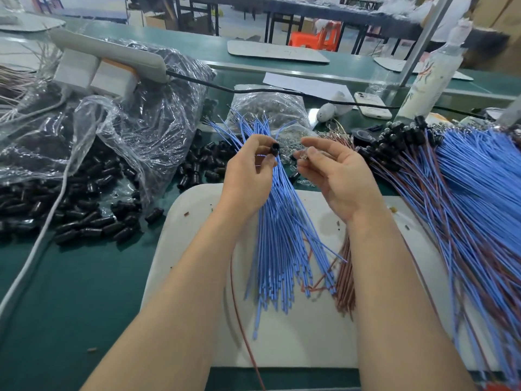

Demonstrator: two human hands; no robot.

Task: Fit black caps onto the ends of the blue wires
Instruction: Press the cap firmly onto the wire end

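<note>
My left hand grips a bundle of blue wires that fans down over the white board, and pinches a black cap at its fingertips. My right hand is just right of the cap, palm up, with a small clear part pinched between thumb and forefinger. Loose black caps spill from a clear bag at the left. A big pile of capped blue and brown wires lies at the right.
A clear plastic bag of black caps and a power strip sit at the back left, with a white cable trailing toward me. A smaller bag of parts, a phone and a bottle stand behind.
</note>
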